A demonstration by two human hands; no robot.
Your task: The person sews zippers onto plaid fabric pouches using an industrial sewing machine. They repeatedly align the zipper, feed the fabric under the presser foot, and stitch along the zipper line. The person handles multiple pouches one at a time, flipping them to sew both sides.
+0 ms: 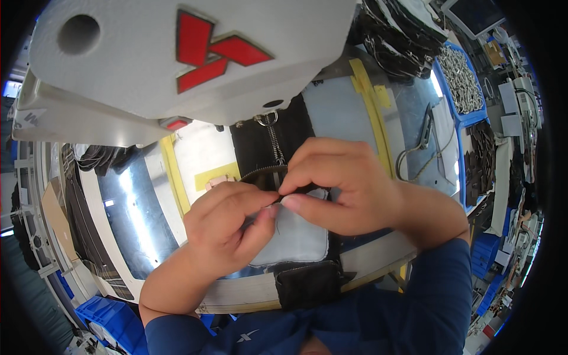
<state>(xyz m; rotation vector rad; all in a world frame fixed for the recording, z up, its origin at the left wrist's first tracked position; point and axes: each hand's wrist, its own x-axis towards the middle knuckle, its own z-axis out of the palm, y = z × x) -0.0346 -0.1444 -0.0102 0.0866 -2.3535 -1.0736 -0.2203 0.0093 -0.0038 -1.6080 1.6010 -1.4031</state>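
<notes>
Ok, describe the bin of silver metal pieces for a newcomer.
Look right from the big white machine, past the table. Two blue bins adjoin there; yours is the farther, heaped with silver metal pieces, while its neighbour holds dark brown pieces.

Sewing workshop: 1 pale machine (136,80), blue bin (474,116) of metal hardware (460,80).

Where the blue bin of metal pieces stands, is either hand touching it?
No, the left hand and right hand meet well left of that bin.

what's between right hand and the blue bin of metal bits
From the right hand outward, the head view shows a yellow strip, metal plate, dark tool and white sheet.
</notes>
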